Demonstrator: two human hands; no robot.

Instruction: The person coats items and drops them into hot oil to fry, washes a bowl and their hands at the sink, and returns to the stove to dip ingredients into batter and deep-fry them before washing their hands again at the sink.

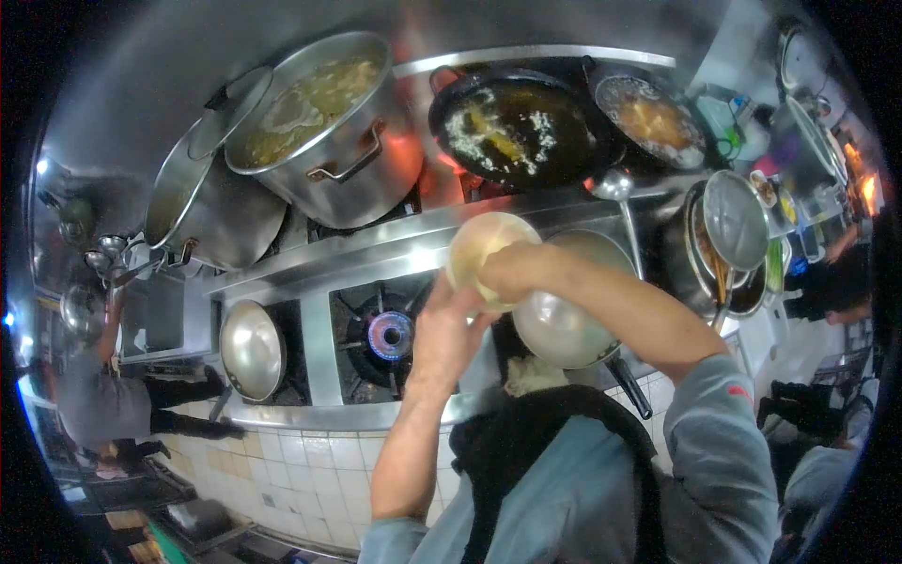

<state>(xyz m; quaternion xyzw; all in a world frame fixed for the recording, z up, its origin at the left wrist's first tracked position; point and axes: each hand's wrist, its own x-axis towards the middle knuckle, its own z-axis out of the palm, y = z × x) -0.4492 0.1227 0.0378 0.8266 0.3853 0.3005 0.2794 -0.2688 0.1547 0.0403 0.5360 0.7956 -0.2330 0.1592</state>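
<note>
My left hand (449,324) grips a pale yellowish bowl (489,228) from its near side, with the fingers wrapped around the lower edge. The bowl is held up over the stove front, tilted so its inside faces me. My right hand (510,273) reaches into the bowl, its fingers hidden inside. Under my right forearm sits a steel frying pan (564,329) with a black handle pointing toward me. Just left of my left hand, a lit gas burner (388,336) shows a blue flame ring.
Behind stand a big soup pot (329,179), a black wok of oil (526,122) with food frying, and a second wok (648,113). A ladle (615,185) rests beside them. Another pan (252,350) lies left. A strainer (736,219) tops a pot at right. Other people (113,399) stand nearby.
</note>
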